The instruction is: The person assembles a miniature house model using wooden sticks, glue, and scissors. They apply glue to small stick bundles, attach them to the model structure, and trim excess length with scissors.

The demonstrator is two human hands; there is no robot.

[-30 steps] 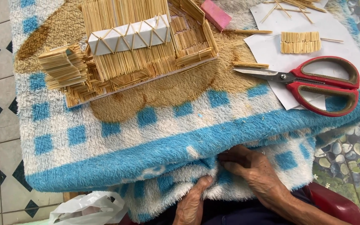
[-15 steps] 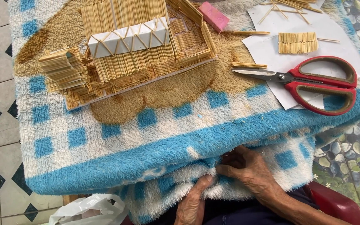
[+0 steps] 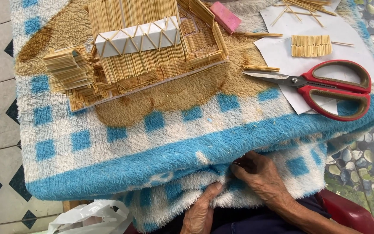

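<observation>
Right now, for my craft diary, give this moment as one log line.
left hand: on blanket edge | right hand: pinching blanket fold | scissors: on paper, untouched | stick model house: on blanket

My hands are resting on the fluffy blanket (image 3: 122,147), which is showing white with sky-blue squares, a solid blue band along its near edge and a tan-brown patch toward the far edge. The stick model house (image 3: 139,47) is glowing pale straw yellow, with a white strip crossed by zigzag sticks. The scissors (image 3: 325,86) near the right edge are showing red handles and steel-grey blades, lying on white paper (image 3: 282,52). A pink block (image 3: 225,16) is sitting at the far edge.
</observation>
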